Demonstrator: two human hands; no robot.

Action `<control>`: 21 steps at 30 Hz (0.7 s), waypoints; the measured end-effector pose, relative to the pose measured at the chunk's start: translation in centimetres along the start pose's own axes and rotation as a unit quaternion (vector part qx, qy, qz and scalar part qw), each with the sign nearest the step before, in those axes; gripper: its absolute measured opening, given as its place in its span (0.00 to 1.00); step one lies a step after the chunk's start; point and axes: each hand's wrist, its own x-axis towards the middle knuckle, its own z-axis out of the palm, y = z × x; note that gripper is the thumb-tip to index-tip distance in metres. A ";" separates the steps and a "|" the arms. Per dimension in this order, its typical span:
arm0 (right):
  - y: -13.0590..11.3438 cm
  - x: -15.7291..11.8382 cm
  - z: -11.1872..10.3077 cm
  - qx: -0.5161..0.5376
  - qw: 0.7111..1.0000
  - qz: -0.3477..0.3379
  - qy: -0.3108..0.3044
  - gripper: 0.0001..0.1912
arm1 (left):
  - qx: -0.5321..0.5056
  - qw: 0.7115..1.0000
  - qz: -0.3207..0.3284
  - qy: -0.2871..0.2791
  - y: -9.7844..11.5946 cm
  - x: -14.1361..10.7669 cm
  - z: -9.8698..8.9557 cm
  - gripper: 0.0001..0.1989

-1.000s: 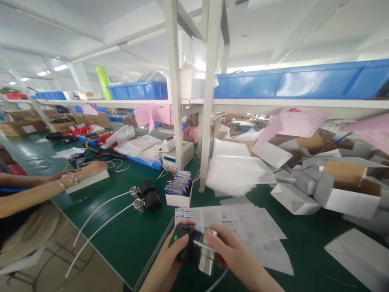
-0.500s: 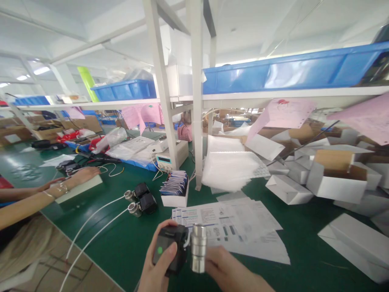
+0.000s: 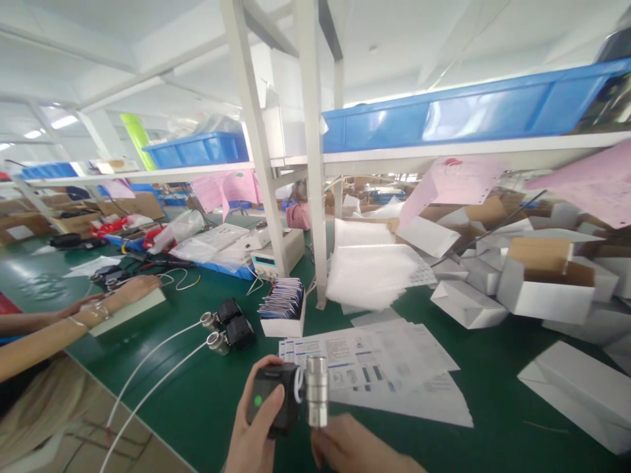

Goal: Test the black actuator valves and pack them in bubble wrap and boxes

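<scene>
My left hand is wrapped round a black box-shaped device with a green dot on its face. A silver metal cylinder fitting stands upright at the device's right side, with a pale ring or loop between them. My right hand is just below the fitting, its fingers curled near the lower end and partly blurred; whether they grip anything is unclear. Printed sheets lie on the green table behind. Two similar black devices with metal fittings and white cables rest further left.
A white box of blue-and-white packets stands beside a shelf post. Bubble wrap and white cartons lie to the right. At left, another person's hands are at a pale box. Blue bins sit on the shelf overhead.
My right hand has moved down and slightly left, to below the metal fitting. The fitting has shifted slightly up and left, and the pale loop shows more clearly.
</scene>
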 end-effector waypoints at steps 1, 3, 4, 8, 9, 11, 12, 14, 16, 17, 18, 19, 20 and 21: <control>0.1 -0.2 1.0 -0.030 0.999 0.004 -0.024 0.10 | 0.018 1.000 0.016 0.019 0.2 0.3 -0.1 0.34; -0.4 -0.8 1.6 -0.078 0.996 -0.003 -0.041 0.08 | 0.093 0.993 0.058 0.043 0.3 0.8 -0.4 0.33; -0.9 -1.0 1.1 -0.096 0.995 -0.015 -0.033 0.07 | 0.141 0.986 0.080 0.046 0.3 1.0 -0.6 0.31; -2.8 -0.6 -3.3 -0.121 0.986 -0.057 0.103 0.09 | 0.254 0.959 0.124 0.005 -0.1 0.9 -1.0 0.27; -3.1 -0.4 -4.4 -0.102 0.983 -0.056 0.143 0.09 | 0.250 0.961 0.116 -0.005 -0.2 0.8 -1.0 0.26; -3.2 0.1 -5.8 -0.031 0.978 -0.054 0.200 0.09 | 0.209 0.975 0.078 -0.017 -0.2 0.4 -0.9 0.25; -3.0 0.3 -6.1 0.012 0.974 -0.063 0.218 0.08 | 0.181 0.982 0.051 -0.022 -0.2 0.3 -0.8 0.26; -2.3 0.4 -6.3 0.090 0.963 -0.093 0.238 0.07 | 0.125 0.991 -0.008 -0.036 -0.1 0.2 -0.7 0.28; -1.4 0.5 -6.0 0.144 0.955 -0.105 0.237 0.06 | 0.074 0.994 -0.059 -0.050 0.1 0.1 -0.6 0.28; -0.9 0.5 -5.8 0.164 0.954 -0.101 0.229 0.06 | 0.048 0.994 -0.084 -0.058 0.1 0.0 -0.6 0.27; -0.4 0.6 -5.5 0.181 0.954 -0.091 0.219 0.07 | 0.020 0.992 -0.108 -0.062 0.1 0.0 -0.5 0.26; 0.1 0.7 -5.2 0.195 0.954 -0.081 0.211 0.08 | -0.008 0.989 -0.132 -0.062 0.0 0.0 -0.4 0.24; 0.5 0.7 -4.7 0.204 0.955 -0.070 0.205 0.09 | -0.034 0.986 -0.156 -0.058 0.0 0.0 -0.3 0.23; 0.8 0.8 -4.2 0.203 0.955 -0.060 0.207 0.10 | -0.056 0.981 -0.179 -0.051 -0.1 0.0 -0.3 0.21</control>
